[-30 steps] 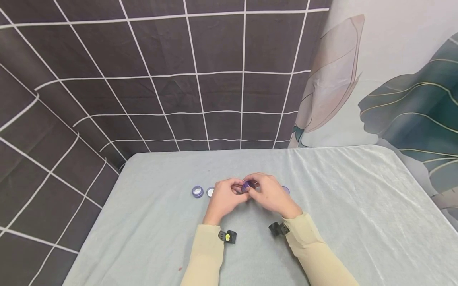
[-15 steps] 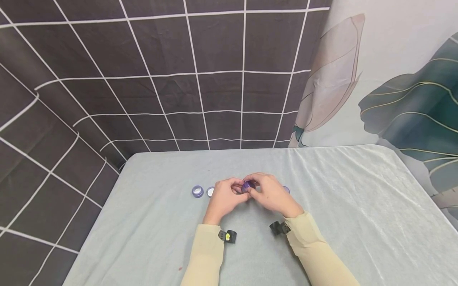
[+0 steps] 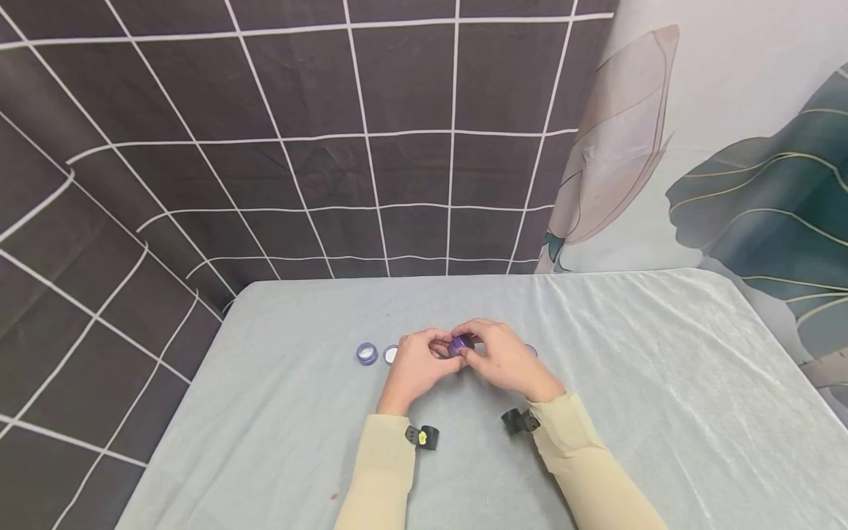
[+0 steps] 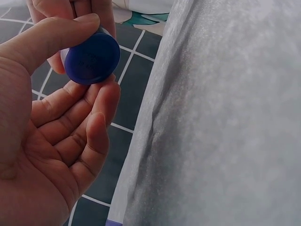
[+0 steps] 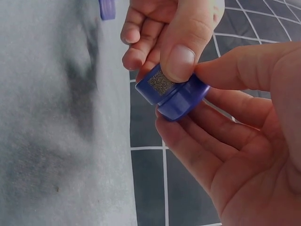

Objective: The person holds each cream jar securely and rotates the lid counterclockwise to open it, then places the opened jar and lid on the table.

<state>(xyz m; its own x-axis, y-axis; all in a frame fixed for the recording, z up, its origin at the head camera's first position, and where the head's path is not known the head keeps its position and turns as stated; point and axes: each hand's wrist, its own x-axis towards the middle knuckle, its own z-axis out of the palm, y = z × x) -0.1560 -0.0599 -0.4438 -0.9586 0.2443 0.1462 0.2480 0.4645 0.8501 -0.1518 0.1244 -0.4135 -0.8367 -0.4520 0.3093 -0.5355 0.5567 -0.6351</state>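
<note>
A small purple jar (image 3: 460,344) is held above the table between both hands. In the right wrist view it has a narrower part with a speckled square label (image 5: 160,83) and a wider purple lid (image 5: 184,100), set together. My left hand (image 3: 416,362) pinches the labelled part between thumb and fingers. My right hand (image 3: 498,358) grips the lid, thumb on one side and fingertips on the other. The left wrist view shows a flat, round purple end (image 4: 93,58) of the jar facing the camera.
On the pale cloth-covered table (image 3: 278,412), left of the hands, lie an open purple jar (image 3: 366,353) and a white disc with a purple rim (image 3: 390,354). Another purple piece (image 3: 532,350) peeks from behind the right hand. A dark gridded curtain (image 3: 411,169) hangs behind.
Both hands stay in place around the jar, which looks slightly turned. The head view has shifted a little.
</note>
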